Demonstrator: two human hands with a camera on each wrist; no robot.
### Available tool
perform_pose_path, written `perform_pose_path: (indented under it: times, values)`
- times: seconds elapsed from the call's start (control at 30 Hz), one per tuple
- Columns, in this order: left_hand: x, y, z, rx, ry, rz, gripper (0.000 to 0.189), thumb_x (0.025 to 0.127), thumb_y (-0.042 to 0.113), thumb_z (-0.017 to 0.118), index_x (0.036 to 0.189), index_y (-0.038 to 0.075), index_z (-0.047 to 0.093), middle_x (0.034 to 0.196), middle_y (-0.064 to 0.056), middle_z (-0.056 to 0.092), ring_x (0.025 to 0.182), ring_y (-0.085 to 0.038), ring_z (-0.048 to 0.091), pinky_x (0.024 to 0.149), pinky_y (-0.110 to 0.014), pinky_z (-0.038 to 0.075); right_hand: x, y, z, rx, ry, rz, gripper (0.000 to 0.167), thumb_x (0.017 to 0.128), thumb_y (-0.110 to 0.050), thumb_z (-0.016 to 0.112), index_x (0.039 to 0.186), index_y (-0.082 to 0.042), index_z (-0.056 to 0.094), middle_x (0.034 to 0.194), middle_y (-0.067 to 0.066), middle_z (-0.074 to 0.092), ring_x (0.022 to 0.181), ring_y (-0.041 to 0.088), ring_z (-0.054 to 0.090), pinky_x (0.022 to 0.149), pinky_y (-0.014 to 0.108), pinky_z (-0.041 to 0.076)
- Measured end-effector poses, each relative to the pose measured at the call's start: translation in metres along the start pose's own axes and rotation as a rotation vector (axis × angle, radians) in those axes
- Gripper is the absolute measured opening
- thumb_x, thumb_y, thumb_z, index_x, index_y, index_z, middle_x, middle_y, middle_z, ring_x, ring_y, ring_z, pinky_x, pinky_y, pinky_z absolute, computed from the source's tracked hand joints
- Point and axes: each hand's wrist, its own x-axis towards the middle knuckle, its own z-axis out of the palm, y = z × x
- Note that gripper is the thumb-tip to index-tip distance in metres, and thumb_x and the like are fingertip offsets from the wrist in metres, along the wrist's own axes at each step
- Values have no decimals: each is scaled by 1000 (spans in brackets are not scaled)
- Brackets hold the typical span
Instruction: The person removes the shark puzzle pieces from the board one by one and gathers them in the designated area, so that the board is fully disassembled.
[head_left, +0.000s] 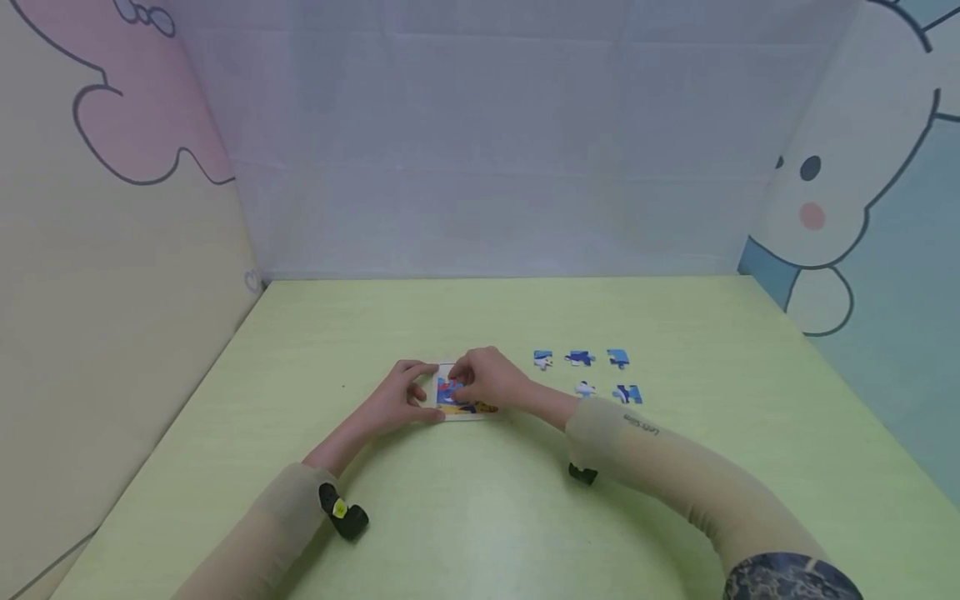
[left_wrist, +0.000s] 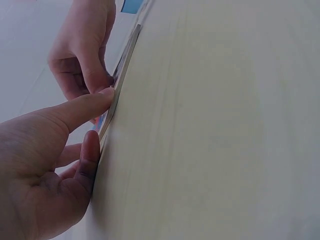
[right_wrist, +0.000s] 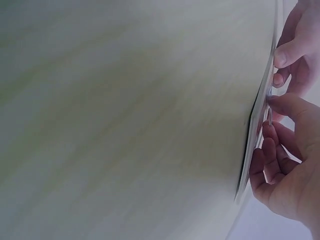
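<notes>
A small jigsaw puzzle board point(head_left: 467, 417) with a pale border lies flat on the table, its lower part showing a yellow and blue picture. My left hand point(head_left: 392, 400) grips the board's left side, thumb at the near corner and index finger at the far one. Over the board, my right hand point(head_left: 497, 380) pinches a thin puzzle piece point(right_wrist: 270, 116) between thumb and fingertips, tilted up against the board. The right hand hides much of the picture. In the left wrist view, the left thumb point(left_wrist: 92, 106) lies along the board's near edge.
To the right of the board lie several loose blue and white puzzle pieces point(head_left: 580, 358) in two rows. The pale green table point(head_left: 480, 517) ends at a white cloth backdrop point(head_left: 495, 158), with cartoon-printed panels at both sides.
</notes>
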Motion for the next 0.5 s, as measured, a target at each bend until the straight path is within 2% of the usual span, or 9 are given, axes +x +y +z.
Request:
perform_pose_path:
  times: [0.2,0.5]
  values:
    - [0,1,1,4,2,2,79,80,26,83,148,10,44,149,-16,33,101,-20,56,80,-26,48,-3,5,0,-29,34,-26,29,85,-21,77,111,-9,75,98,2,72,83,9,60,75,22,50]
    - [1,0,2,-4,13,0,80,78,24,84,147,10,45,149,-16,34,100,-19,56,81,-26,48,-14,14,-12,-34,63,-2,27,86,-23,77,110,-12,76,92,-1,70,78,8,58,69,20,48]
